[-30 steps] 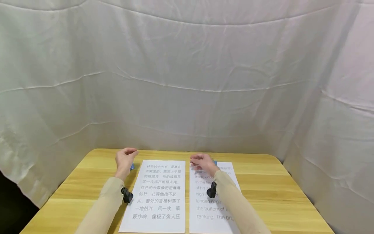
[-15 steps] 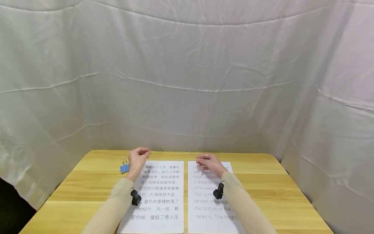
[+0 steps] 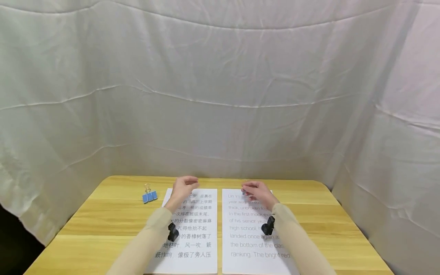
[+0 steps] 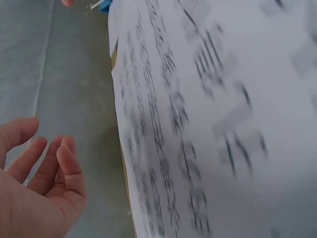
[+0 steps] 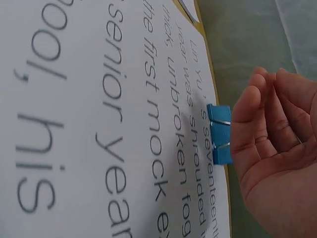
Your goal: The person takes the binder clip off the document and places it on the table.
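My left hand hovers over the upper part of a sheet printed with Chinese text. In the left wrist view its fingers are loosely bent, with nothing between them. A blue binder clip lies on the table to its left, handles up. My right hand is over the top of a sheet with English text, its fingers curled toward the thumb. Another blue binder clip sits at that sheet's top edge, partly hidden behind these fingers. In the left wrist view a right fingertip shows apart from this clip's handle.
The two sheets lie side by side on a wooden table, a narrow gap between them. Pale curtains hang behind the table and at both sides. Each wrist carries a small black camera.
Both hands have moved to the right. My left hand has uncovered the left binder clip on the table and now overlaps the Chinese sheet; the right hand covers much of the other clip.
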A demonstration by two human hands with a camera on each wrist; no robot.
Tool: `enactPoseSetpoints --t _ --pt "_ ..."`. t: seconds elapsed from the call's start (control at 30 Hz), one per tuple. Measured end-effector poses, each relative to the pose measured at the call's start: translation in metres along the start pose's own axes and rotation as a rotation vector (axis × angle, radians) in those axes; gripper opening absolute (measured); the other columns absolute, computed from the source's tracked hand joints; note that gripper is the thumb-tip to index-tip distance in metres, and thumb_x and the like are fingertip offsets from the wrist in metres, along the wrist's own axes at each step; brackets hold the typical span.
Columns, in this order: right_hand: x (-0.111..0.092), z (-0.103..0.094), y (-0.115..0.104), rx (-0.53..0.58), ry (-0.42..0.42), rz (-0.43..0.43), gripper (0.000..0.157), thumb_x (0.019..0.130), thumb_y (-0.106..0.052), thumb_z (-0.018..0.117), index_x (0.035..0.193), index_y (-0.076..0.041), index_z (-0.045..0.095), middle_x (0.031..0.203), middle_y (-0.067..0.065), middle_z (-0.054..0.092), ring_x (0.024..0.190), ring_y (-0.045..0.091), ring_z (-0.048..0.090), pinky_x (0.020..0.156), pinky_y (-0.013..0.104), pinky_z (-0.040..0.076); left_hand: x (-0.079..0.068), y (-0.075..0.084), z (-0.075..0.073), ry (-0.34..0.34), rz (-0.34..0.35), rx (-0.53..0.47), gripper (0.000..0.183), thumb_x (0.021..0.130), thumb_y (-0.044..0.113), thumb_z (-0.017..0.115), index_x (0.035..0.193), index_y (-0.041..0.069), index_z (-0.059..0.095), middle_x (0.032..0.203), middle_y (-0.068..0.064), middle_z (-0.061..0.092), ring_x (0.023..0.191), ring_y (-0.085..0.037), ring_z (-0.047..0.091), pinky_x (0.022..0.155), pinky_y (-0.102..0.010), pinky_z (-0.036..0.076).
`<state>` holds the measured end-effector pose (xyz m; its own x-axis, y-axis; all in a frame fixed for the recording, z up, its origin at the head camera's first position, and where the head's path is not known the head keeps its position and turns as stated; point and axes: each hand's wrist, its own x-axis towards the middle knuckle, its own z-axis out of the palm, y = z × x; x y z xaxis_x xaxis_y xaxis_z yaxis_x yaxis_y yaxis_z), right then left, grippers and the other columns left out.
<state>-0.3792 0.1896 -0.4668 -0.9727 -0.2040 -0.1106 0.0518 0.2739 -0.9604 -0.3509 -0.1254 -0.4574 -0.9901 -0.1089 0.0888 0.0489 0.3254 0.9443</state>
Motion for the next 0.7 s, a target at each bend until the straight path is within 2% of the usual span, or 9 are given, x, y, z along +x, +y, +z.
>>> enactPoseSetpoints --t 0.2,0.37,0.43,0.6,0.7 --pt "0.0 -0.013 0.01 0.003 0.04 -0.006 0.04 0.096 -0.022 0.064 0.13 -0.001 0.06 0.117 0.019 0.067 0.088 0.019 0.062 0.073 0.029 0.055 -0.001 0.002 0.021 -0.082 -0.007 -0.017 0.025 0.09 0.013 0.069 0.115 0.01 0.071 0.11 -0.006 0.071 0.103 -0.021 0.066 0.088 -0.037 0.054" --pt "-0.001 -0.024 0.013 -0.007 0.091 0.006 0.036 0.096 -0.022 0.064 0.126 -0.002 0.063 0.118 0.018 0.066 0.091 0.024 0.062 0.075 0.029 0.055 -0.003 0.006 0.04 -0.138 -0.008 -0.004 0.027 0.088 0.014 0.071 0.115 0.01 0.07 0.111 -0.008 0.071 0.104 -0.022 0.066 0.094 -0.039 0.053" --pt "0.0 -0.027 0.013 -0.013 0.113 0.011 0.036 0.096 -0.023 0.065 0.125 -0.002 0.064 0.119 0.019 0.065 0.091 0.025 0.062 0.075 0.029 0.055 -0.004 0.007 0.047 -0.149 0.013 0.016 0.029 0.087 0.013 0.072 0.115 0.007 0.07 0.112 -0.009 0.071 0.102 -0.022 0.066 0.093 -0.039 0.053" --pt "0.002 -0.03 0.013 -0.056 0.149 0.042 0.037 0.095 -0.028 0.066 0.125 -0.006 0.065 0.121 0.016 0.065 0.091 0.021 0.062 0.077 0.028 0.056 -0.004 0.007 0.063 -0.161 0.008 0.051 0.032 0.085 0.009 0.073 0.115 0.001 0.068 0.106 -0.01 0.071 0.093 -0.021 0.067 0.085 -0.035 0.055" --pt "0.004 -0.03 0.014 -0.072 0.153 0.048 0.035 0.095 -0.027 0.065 0.125 -0.008 0.065 0.121 0.014 0.066 0.093 0.021 0.061 0.079 0.029 0.055 -0.003 0.008 0.071 -0.155 -0.033 0.046 0.033 0.084 0.01 0.074 0.116 0.002 0.068 0.103 -0.009 0.071 0.087 -0.02 0.066 0.078 -0.033 0.056"
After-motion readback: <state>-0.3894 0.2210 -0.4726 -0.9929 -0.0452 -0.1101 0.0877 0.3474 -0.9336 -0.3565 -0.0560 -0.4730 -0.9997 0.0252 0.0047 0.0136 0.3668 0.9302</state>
